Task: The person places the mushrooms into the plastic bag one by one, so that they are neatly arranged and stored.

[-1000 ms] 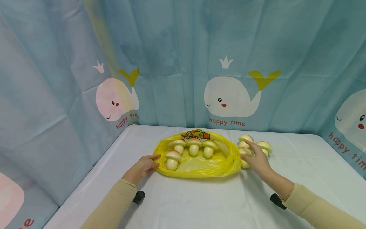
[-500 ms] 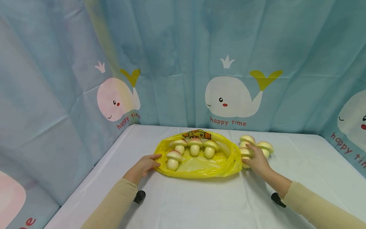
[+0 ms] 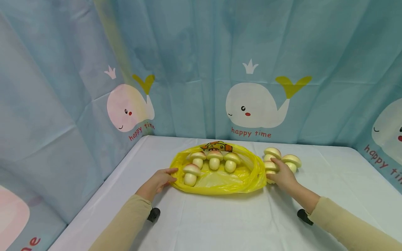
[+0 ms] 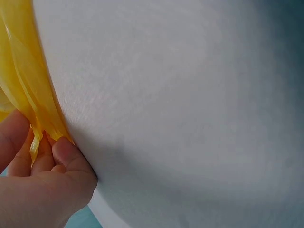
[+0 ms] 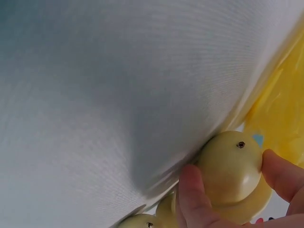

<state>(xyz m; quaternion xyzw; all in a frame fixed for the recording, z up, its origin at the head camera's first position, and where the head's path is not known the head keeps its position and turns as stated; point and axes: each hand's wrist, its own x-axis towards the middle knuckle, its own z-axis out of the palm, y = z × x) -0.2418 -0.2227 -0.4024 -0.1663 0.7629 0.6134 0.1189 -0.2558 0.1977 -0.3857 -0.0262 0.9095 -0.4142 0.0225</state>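
Bag (image 3: 216, 181), low centre of head view: four mushrooms (image 3: 215, 160) in. Three remain outside, right of centre; right hand (image 3: 285, 177) pinches one. Left hand (image 3: 158, 180) pinches bag's left rim. Judged: over half in.

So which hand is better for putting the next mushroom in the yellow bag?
Probably the right hand: it pinches a mushroom right beside the yellow bag, while the left hand holds the bag's opposite edge.
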